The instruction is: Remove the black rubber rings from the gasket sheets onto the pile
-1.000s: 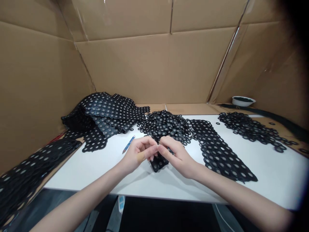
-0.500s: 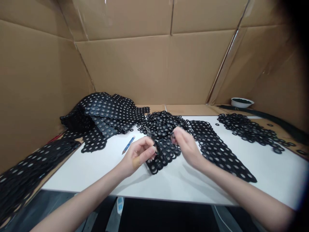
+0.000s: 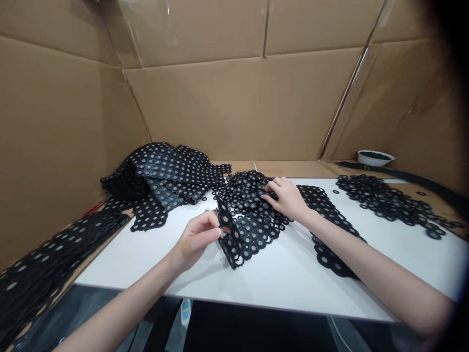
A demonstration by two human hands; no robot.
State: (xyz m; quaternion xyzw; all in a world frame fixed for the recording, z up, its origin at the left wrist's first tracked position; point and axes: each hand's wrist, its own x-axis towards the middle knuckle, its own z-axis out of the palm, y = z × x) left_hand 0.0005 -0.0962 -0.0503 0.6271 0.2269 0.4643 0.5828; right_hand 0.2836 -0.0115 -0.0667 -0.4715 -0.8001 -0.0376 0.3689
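Rings are risking a scatter from any nudge by the right hand (apparently unclenched), while the left hand is pinching a dotted strip

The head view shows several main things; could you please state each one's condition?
Left hand, pinching the ring sheet
Ring sheet, one edge lifted
Right hand, open at the ring pile
Ring pile, heaped
Right strip, flat, partly hidden
Back-left sheets, rumpled
Left strips, stacked
Far-right rings, loose
White bowl, upright, filled
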